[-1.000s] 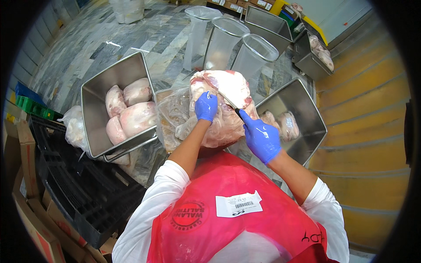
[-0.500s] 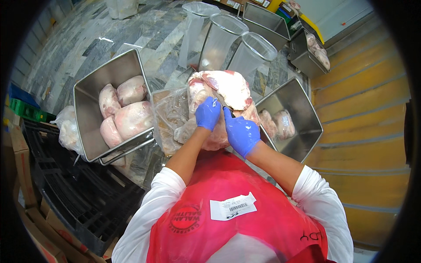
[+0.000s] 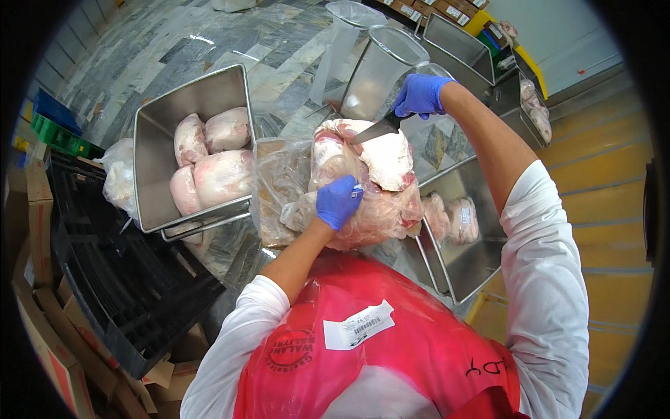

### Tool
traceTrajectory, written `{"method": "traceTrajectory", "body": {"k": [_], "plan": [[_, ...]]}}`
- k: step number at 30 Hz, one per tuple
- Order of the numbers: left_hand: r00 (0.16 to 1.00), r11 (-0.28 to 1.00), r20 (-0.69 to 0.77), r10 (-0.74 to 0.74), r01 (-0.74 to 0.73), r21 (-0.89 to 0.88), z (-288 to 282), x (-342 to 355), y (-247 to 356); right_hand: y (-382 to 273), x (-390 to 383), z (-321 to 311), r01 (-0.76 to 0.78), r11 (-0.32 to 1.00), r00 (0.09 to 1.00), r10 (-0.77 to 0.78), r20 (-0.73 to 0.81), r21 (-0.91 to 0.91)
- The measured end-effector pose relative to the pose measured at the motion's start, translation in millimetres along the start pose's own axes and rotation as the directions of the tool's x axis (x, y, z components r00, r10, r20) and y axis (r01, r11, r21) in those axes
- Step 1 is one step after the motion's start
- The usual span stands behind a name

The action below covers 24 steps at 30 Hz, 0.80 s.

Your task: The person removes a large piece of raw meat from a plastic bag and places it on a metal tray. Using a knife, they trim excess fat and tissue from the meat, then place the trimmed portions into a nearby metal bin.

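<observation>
A large slab of pale, fatty raw meat (image 3: 388, 162) lies in front of me, partly in clear plastic wrap (image 3: 283, 164) that spreads out to its left. My right hand (image 3: 422, 96), in a blue glove, is closed round the dark handle of a knife (image 3: 375, 131). The blade points left and down, its tip at the upper part of the meat. Against the meat's near left side rests my left hand (image 3: 338, 202), also gloved. Its fingers are curled closed, and a small pale bit shows at the fingertips; I cannot make out what it is.
To the left stands a steel bin (image 3: 192, 82) with several wrapped meat pieces (image 3: 225, 177). Another steel bin (image 3: 485, 260) with wrapped meat is at the right. Bag-lined hoops (image 3: 391, 59) stand beyond the slab. A black pallet (image 3: 118, 279) and cardboard boxes (image 3: 59, 363) lie lower left.
My right hand has lifted away from my left hand, up and to the right, with the knife now showing. My left hand sits lower on the meat. The view has shifted slightly.
</observation>
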<state>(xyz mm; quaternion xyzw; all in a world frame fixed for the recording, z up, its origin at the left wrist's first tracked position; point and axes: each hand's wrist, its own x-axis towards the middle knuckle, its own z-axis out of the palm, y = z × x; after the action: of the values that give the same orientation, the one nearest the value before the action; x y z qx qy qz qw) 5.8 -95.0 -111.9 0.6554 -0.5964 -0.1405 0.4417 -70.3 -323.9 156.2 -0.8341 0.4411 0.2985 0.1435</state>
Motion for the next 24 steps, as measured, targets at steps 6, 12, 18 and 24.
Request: {"method": "traceTrajectory", "body": {"k": [6,12,18,24], "plan": [[0.969,0.996,-0.243,-0.037,0.056,0.071,5,6,0,-19,-44,80,0.178,0.983,0.91,-0.179,-0.374,-0.037],[0.932,0.949,-0.293,-0.212,0.124,-0.291,1,17,18,-9,-136,213,0.183,0.971,0.761,-0.04,-0.648,0.155],[0.941,0.929,-0.034,-0.338,0.339,0.145,-3,53,1,-3,-197,250,0.18,0.959,0.729,0.019,-0.684,0.219],[0.894,0.895,0.204,-0.399,0.331,0.3,12,68,0,-19,-187,260,0.122,0.982,0.744,0.008,-0.668,0.147]]}}
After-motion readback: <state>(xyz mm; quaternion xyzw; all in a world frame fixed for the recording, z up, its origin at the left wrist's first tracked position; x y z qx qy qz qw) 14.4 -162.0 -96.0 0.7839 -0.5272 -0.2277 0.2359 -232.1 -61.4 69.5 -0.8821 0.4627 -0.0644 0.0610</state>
